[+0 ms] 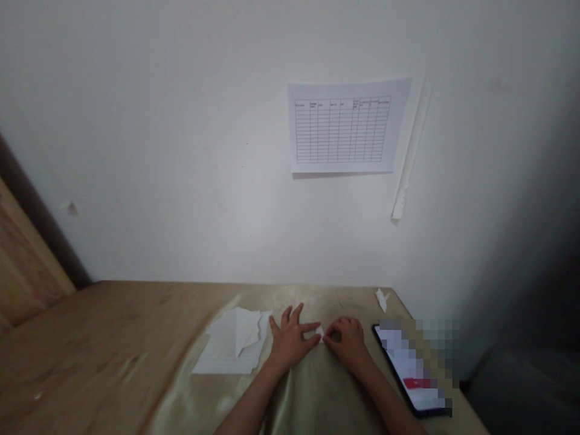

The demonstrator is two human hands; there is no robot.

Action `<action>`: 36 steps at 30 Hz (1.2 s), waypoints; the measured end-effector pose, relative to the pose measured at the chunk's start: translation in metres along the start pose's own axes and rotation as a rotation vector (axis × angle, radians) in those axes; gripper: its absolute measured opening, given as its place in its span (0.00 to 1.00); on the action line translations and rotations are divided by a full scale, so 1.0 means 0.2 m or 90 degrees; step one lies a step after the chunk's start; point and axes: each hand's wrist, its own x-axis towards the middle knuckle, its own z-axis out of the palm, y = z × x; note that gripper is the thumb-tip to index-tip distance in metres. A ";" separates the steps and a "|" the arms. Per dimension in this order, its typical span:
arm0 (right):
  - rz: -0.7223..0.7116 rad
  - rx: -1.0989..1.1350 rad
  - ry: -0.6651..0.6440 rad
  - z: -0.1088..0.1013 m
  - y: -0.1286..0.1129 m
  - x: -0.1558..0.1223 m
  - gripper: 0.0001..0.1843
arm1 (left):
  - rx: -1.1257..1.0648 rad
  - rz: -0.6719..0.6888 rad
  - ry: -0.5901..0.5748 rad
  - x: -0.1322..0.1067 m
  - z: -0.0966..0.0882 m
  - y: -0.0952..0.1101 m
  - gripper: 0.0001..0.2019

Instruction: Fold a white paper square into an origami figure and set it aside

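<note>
My left hand (290,338) rests on the table with fingers spread, its index fingertip pressing a small white piece of paper (320,331). My right hand (347,338) is curled beside it, its fingertips pinching the same small piece from the right. Both hands lie on a shiny beige cloth (312,393) that covers the table (99,338). Most of the small paper is hidden under the fingers.
A stack of white paper sheets (235,347) lies just left of my left hand. A phone (410,374) with a lit screen lies at the right table edge. A small folded white paper (382,298) sits near the far right corner. A printed table sheet (347,127) hangs on the wall.
</note>
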 end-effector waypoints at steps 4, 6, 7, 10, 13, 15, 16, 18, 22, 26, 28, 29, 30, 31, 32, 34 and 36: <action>0.009 -0.010 -0.020 -0.01 0.00 0.01 0.04 | 0.013 0.006 -0.005 0.01 0.01 -0.01 0.20; 0.011 -0.012 -0.027 -0.01 0.00 0.01 0.04 | 0.013 0.006 -0.013 0.01 0.01 -0.02 0.21; 0.013 -0.013 -0.030 -0.01 0.00 0.01 0.04 | 0.011 0.006 -0.013 0.01 0.01 -0.02 0.21; 0.014 -0.014 -0.032 -0.02 0.00 0.01 0.05 | -0.007 0.017 0.013 0.00 0.02 0.00 0.21; 0.011 -0.006 -0.030 -0.02 0.00 0.00 0.05 | -0.030 0.047 0.053 0.00 0.02 0.02 0.17; 0.005 0.002 -0.026 -0.02 0.00 0.00 0.05 | -0.044 0.061 0.060 0.00 0.01 0.03 0.10; 0.002 0.005 -0.023 -0.01 0.00 0.00 0.06 | -0.051 0.064 0.054 0.00 0.01 0.03 0.07; -0.002 0.005 -0.020 -0.01 0.01 0.00 0.06 | -0.066 0.060 0.036 0.00 0.00 0.04 0.04; 0.003 -0.002 -0.023 -0.01 0.01 0.01 0.06 | -0.084 0.030 0.003 0.00 -0.02 0.03 0.05; 0.006 -0.005 -0.026 -0.01 0.01 0.01 0.05 | -0.070 0.011 -0.007 0.00 -0.02 0.02 0.10; 0.009 -0.005 -0.027 -0.01 0.01 0.01 0.05 | -0.057 0.002 -0.013 0.00 -0.02 0.01 0.13; 0.010 -0.006 -0.026 -0.01 0.01 0.01 0.05 | -0.051 -0.001 -0.017 0.00 -0.02 0.01 0.14; 0.011 -0.007 -0.026 -0.01 0.01 0.01 0.05 | -0.044 -0.004 -0.019 0.01 -0.02 0.01 0.15; 0.012 -0.010 -0.027 -0.01 0.00 0.01 0.05 | -0.036 -0.007 -0.022 0.01 -0.02 0.01 0.16; 0.013 -0.014 -0.030 -0.01 0.00 0.01 0.05 | -0.028 -0.010 -0.024 0.01 -0.02 0.01 0.17; 0.012 -0.019 -0.034 -0.01 0.00 0.01 0.05 | -0.009 -0.011 -0.025 0.02 -0.02 0.01 0.19; 0.013 -0.017 -0.038 -0.01 0.00 0.01 0.05 | 0.011 -0.007 -0.020 0.01 -0.02 0.01 0.21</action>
